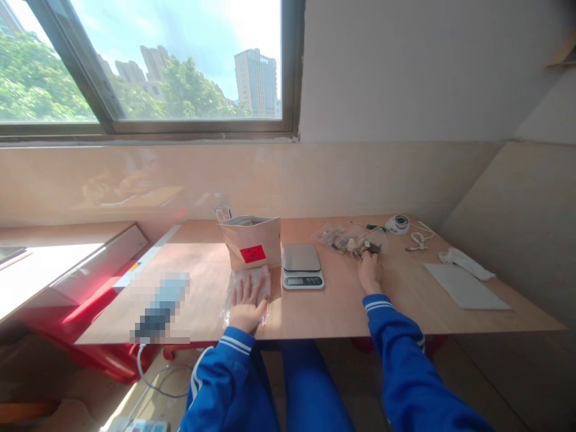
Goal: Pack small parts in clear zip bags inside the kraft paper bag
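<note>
The left hand (246, 303) lies flat, fingers spread, on a clear plastic bag (249, 287) near the tabletop's (315, 312) front edge, before a brown paper pouch (252, 241), while the right hand's (369, 271) fingertips touch small packets (348, 239) toward the back, its grip unclear.

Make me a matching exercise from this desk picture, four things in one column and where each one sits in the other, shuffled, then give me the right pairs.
Things:
1. scale
2. brown bag
3. clear bag
4. grey sheet

Places:
A. flat under the left hand
B. far right of the table, beside a white cloth
C. standing just left of the scale, red label facing the person
D. between the brown bag and the right hand

Pairs: 1-D, 2-C, 3-A, 4-B
</note>
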Demonstrator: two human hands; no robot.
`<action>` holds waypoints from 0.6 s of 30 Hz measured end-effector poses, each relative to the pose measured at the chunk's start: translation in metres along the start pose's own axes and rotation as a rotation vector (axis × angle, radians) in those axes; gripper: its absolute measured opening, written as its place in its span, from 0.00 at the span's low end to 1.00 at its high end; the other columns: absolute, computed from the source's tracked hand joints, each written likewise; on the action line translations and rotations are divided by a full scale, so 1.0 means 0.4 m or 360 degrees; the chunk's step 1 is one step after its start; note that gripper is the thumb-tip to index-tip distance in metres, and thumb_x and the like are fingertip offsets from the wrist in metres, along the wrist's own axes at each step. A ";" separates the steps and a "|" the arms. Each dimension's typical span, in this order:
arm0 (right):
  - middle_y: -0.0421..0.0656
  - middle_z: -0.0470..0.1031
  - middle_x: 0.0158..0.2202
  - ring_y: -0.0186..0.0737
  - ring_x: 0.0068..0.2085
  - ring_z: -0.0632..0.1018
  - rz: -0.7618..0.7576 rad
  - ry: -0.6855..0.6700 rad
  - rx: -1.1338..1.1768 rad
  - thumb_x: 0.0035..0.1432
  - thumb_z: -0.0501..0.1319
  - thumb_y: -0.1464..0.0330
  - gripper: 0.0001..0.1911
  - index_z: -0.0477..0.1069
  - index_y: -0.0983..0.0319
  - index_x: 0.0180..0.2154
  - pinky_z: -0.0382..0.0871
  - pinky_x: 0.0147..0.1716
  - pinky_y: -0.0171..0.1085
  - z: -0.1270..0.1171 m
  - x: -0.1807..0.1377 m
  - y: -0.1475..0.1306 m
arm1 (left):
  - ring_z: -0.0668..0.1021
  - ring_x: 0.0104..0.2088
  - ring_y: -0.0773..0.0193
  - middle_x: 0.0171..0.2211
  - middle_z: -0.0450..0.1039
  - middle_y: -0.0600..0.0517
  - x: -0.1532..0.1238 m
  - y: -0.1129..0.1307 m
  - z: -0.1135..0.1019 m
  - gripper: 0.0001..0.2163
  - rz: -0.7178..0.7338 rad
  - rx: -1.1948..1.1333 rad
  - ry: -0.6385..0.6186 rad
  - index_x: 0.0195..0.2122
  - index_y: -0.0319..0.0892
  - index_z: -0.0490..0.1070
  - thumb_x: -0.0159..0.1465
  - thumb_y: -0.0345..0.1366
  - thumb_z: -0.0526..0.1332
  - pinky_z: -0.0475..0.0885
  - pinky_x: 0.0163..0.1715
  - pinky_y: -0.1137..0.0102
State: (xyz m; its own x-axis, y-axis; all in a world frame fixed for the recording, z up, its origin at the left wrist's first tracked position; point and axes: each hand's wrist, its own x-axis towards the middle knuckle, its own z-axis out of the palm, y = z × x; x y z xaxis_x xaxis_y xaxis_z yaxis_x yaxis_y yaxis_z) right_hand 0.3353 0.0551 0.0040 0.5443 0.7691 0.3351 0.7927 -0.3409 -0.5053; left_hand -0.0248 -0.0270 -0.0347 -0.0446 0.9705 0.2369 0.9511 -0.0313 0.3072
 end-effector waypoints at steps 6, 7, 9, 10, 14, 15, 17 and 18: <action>0.50 0.72 0.30 0.50 0.39 0.72 -0.0064 0.0180 0.0239 0.50 0.57 0.67 0.06 0.69 0.62 0.27 0.64 0.39 0.44 -0.097 -0.075 0.010 | 0.51 0.65 0.41 0.65 0.53 0.49 0.006 0.011 -0.025 0.23 -0.0053 -0.0066 -0.0108 0.59 0.57 0.62 0.61 0.43 0.56 0.47 0.60 0.49; 0.50 0.73 0.30 0.50 0.39 0.72 -0.0076 0.0238 0.0346 0.50 0.58 0.65 0.07 0.68 0.62 0.27 0.65 0.40 0.44 -0.116 -0.098 0.005 | 0.52 0.65 0.41 0.65 0.53 0.49 0.008 0.012 -0.031 0.23 -0.0072 -0.0119 -0.0135 0.58 0.58 0.63 0.60 0.43 0.57 0.47 0.60 0.47; 0.50 0.74 0.31 0.49 0.37 0.73 -0.0015 0.0321 0.0591 0.49 0.58 0.62 0.09 0.67 0.61 0.28 0.66 0.38 0.43 -0.154 -0.144 -0.013 | 0.55 0.64 0.41 0.64 0.56 0.47 0.012 0.014 -0.046 0.23 -0.0135 -0.0262 -0.0083 0.58 0.56 0.64 0.60 0.42 0.57 0.48 0.59 0.45; 0.50 0.74 0.31 0.48 0.35 0.74 0.0053 0.0335 0.0695 0.48 0.58 0.60 0.10 0.66 0.61 0.29 0.67 0.37 0.43 -0.172 -0.166 -0.026 | 0.57 0.63 0.41 0.62 0.58 0.45 0.013 0.017 -0.055 0.23 -0.0182 -0.0352 0.0005 0.58 0.53 0.64 0.60 0.40 0.57 0.49 0.58 0.45; 0.50 0.75 0.32 0.46 0.34 0.76 0.0261 0.0401 0.0988 0.47 0.59 0.59 0.13 0.66 0.61 0.32 0.69 0.36 0.42 -0.235 -0.238 -0.085 | 0.67 0.56 0.47 0.53 0.67 0.39 -0.003 0.063 -0.103 0.21 -0.0221 -0.0904 0.0440 0.55 0.40 0.65 0.61 0.40 0.55 0.58 0.57 0.51; 0.49 0.75 0.33 0.46 0.34 0.76 0.0283 0.0427 0.1055 0.46 0.59 0.59 0.13 0.66 0.61 0.33 0.69 0.36 0.41 -0.247 -0.252 -0.100 | 0.68 0.55 0.49 0.52 0.68 0.40 -0.010 0.085 -0.115 0.21 -0.0151 -0.1096 0.0457 0.54 0.41 0.66 0.61 0.41 0.56 0.59 0.57 0.54; 0.48 0.74 0.33 0.44 0.35 0.76 0.0315 0.0437 0.1240 0.46 0.59 0.59 0.14 0.66 0.61 0.33 0.69 0.36 0.40 -0.264 -0.281 -0.128 | 0.69 0.54 0.52 0.50 0.69 0.43 -0.027 0.139 -0.133 0.19 -0.0003 -0.1494 0.0388 0.51 0.43 0.67 0.60 0.42 0.59 0.61 0.56 0.58; 0.47 0.74 0.32 0.43 0.34 0.76 0.0332 0.0411 0.1346 0.47 0.59 0.59 0.14 0.66 0.61 0.34 0.69 0.35 0.39 -0.269 -0.296 -0.142 | 0.69 0.54 0.53 0.50 0.69 0.44 -0.034 0.167 -0.139 0.19 0.0070 -0.1617 0.0322 0.51 0.43 0.67 0.59 0.42 0.60 0.61 0.56 0.59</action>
State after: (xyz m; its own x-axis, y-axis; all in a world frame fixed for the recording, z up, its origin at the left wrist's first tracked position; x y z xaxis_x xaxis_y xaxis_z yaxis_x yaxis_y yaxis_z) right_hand 0.2556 -0.0748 0.0787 0.7795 0.5564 0.2878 0.2607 0.1296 -0.9567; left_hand 0.0224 -0.0558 0.0338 -0.1556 0.9083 0.3883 0.2512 -0.3438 0.9048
